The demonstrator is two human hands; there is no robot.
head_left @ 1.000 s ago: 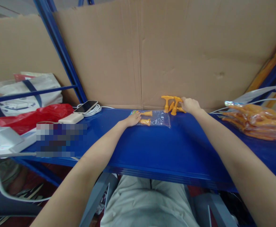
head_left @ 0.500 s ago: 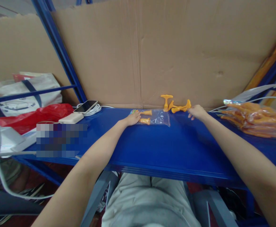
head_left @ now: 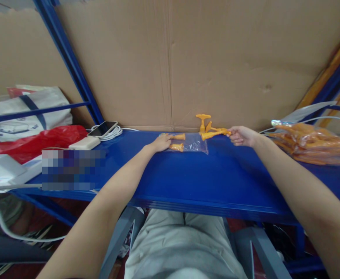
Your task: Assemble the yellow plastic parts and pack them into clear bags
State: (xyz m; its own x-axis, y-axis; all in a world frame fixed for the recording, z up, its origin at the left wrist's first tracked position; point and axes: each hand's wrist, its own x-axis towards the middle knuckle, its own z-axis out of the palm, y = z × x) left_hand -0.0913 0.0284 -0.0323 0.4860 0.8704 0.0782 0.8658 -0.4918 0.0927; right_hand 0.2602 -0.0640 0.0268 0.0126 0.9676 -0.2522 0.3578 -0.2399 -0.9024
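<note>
My left hand [head_left: 161, 143] lies over the left end of a clear plastic bag [head_left: 195, 144], its fingers stretched across it. Two orange plastic pieces show at the bag: an upper one [head_left: 179, 136] and a lower one [head_left: 176, 147] with a flared end. My right hand [head_left: 241, 136] is closed around one end of an orange T-handled plastic tool [head_left: 214, 133], whose other end points left near the bag. Behind that stands an upright orange T-handled tool [head_left: 202, 121] by the cardboard. Another orange piece [head_left: 208, 126] is partly hidden behind the held one.
A clear bag full of orange pieces [head_left: 312, 141] lies at the right of the blue table [head_left: 187, 182]. To the left are a phone [head_left: 102, 129], a coiled white cable [head_left: 111, 133], a white power bank [head_left: 84, 143] and a red plastic bag [head_left: 50, 141]. Cardboard [head_left: 216, 58] stands behind.
My right hand has closed on an orange T-handled tool and turned it, bringing its free end left towards the bag. My left hand stays on the bag. The view has shifted slightly.
</note>
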